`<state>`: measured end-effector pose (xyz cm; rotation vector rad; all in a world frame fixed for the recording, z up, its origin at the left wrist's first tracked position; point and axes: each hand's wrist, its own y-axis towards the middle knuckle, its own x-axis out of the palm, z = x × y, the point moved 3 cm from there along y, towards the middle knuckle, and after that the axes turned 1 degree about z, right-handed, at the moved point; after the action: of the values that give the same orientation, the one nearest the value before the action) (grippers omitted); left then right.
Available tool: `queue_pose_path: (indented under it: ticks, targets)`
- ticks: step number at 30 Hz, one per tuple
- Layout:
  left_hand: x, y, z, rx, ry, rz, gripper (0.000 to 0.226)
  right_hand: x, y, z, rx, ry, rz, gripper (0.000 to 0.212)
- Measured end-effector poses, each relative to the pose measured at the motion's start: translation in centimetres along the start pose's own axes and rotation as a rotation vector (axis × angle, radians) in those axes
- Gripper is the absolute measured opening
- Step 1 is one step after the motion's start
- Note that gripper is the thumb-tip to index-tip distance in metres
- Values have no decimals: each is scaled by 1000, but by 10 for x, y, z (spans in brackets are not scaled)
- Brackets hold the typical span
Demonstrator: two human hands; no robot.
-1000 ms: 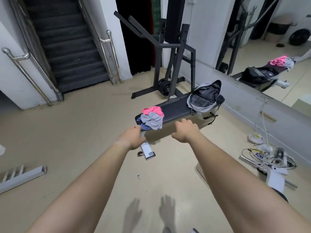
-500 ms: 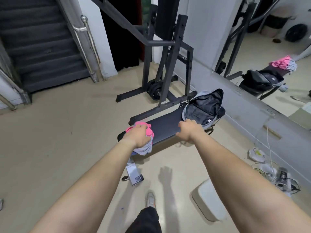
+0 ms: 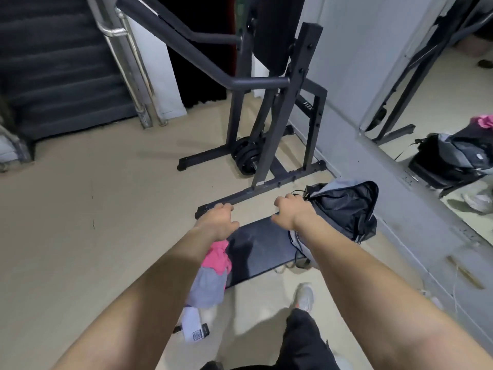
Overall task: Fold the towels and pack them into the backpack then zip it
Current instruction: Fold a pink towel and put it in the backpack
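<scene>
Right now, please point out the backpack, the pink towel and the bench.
backpack (image 3: 344, 206): head view, black inner lining.
pink towel (image 3: 216, 259): head view, middle of cloth.
bench (image 3: 262, 249): head view, bare black pad.

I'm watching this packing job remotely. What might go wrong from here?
The towel pile droops over the bench end and may slide off. The open backpack sits at the other end; pushing towels in might tip it off. A white gadget lies near the shoe: trip hazard.
</scene>
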<state>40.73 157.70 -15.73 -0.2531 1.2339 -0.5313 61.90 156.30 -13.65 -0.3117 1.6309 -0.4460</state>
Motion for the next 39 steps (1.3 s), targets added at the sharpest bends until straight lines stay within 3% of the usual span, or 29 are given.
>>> queue_pose_path:
  ticks: [6,11,21,26,32,39]
  targets:
    - [-7,97,27,-214,-131,70,47,-36,140,30,-250,-137,-60,53]
    - [-10,135,63,-386,-265,107,58,-61,203,52,-370,-216,-129,54]
    - [14,154,54,-398,-218,11,58,-46,224,45,-380,-173,-168,52]
    - [61,187,31,-402,-201,-21,56,15,245,52,-412,-112,-200,49]
    - [172,283,-6,-438,-139,19,56,146,343,78,-493,-208,-208,49]
    - [300,393,-51,-420,-8,156,55,278,452,89,-531,-171,-51,52]
